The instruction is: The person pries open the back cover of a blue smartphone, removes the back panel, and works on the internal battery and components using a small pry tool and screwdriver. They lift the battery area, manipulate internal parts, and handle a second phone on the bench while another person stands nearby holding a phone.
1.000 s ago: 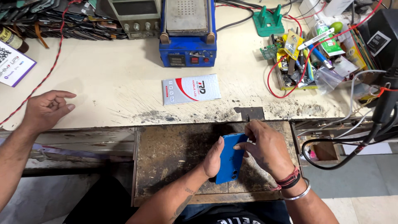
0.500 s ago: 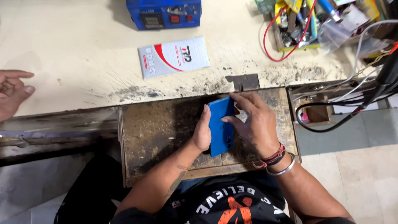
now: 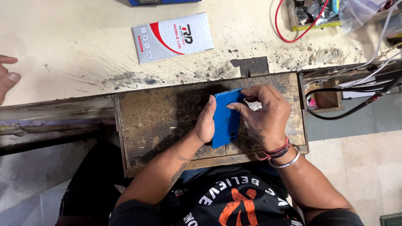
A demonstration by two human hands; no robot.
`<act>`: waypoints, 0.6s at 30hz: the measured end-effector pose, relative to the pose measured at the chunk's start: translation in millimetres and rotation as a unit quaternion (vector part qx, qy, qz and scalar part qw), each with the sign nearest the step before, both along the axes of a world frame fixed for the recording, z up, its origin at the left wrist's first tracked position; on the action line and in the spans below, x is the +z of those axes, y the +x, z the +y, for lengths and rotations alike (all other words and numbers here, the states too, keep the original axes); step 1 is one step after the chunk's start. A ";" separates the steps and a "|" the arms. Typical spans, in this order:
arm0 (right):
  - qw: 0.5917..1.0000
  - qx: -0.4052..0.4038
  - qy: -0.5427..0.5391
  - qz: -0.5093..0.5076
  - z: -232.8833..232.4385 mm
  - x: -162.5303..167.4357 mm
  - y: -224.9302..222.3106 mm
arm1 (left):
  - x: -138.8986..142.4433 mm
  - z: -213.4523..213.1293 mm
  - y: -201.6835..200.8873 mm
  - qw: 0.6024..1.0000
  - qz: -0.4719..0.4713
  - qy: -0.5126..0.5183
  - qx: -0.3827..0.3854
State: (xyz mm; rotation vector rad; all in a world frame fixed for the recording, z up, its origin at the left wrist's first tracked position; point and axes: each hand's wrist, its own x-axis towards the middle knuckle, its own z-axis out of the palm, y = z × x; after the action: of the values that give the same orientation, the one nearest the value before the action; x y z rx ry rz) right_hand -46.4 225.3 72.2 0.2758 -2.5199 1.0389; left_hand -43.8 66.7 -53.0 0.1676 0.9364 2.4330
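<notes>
At frame centre, over a worn pull-out board (image 3: 159, 125), the left hand (image 3: 205, 123) and right hand (image 3: 264, 119) gripped a blue phone (image 3: 226, 119) by its long edges; it looked stiff, light, smooth-backed, probably slippery and breakable.

blue phone (image 3: 226, 119) partly hidden by hands, blue device (image 3: 163, 2) cropped at top edge
</notes>
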 end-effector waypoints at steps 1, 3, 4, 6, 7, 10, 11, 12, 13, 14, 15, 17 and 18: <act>1.000 -0.003 -0.007 -0.026 1.1 0.2 -1.5 | -0.1 0.0 -0.4 1.000 0.007 0.001 -0.004; 0.996 -0.009 -0.022 -0.081 3.5 0.9 -3.6 | -0.1 0.1 0.8 1.000 0.021 0.003 -0.010; 0.996 -0.002 -0.017 -0.083 4.8 1.4 -5.0 | -0.1 0.5 0.7 1.000 0.022 0.001 -0.013; 0.996 0.011 -0.009 -0.089 7.5 2.6 -7.4 | 0.0 1.1 1.0 1.000 0.023 -0.004 -0.018; 0.995 0.015 -0.010 -0.095 8.7 3.4 -8.2 | 0.0 1.3 1.3 0.999 0.029 -0.003 -0.020; 0.992 0.014 -0.019 -0.124 10.7 6.0 -9.6 | 0.2 1.9 1.6 0.999 0.040 0.003 -0.027; 0.990 0.006 -0.028 -0.140 10.6 7.0 -9.4 | 0.2 2.2 1.6 0.999 0.038 0.005 -0.030; 0.987 -0.001 -0.038 -0.157 10.4 8.0 -9.1 | 0.3 2.3 1.8 0.999 0.036 0.008 -0.033; 0.987 -0.003 -0.031 -0.156 10.0 9.1 -8.5 | 0.3 2.0 1.8 0.999 0.040 0.003 -0.033; 0.988 -0.005 -0.025 -0.155 9.8 10.4 -7.3 | 0.4 1.8 1.5 0.998 0.044 -0.001 -0.033; 0.988 -0.007 -0.018 -0.155 9.4 11.5 -6.0 | 0.6 1.6 1.7 0.998 0.047 -0.006 -0.033; 0.990 -0.008 -0.022 -0.137 8.0 13.1 -1.2 | 0.6 0.9 1.4 0.998 0.061 -0.004 -0.035; 0.992 -0.009 -0.024 -0.126 7.1 13.3 0.4 | 0.6 0.3 0.6 0.997 0.070 -0.003 -0.035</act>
State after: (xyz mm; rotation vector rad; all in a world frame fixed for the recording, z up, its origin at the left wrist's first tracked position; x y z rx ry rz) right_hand -45.9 232.4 85.5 0.1146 -2.7076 1.1922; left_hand -43.2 67.1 -52.5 0.3670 0.9820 2.3771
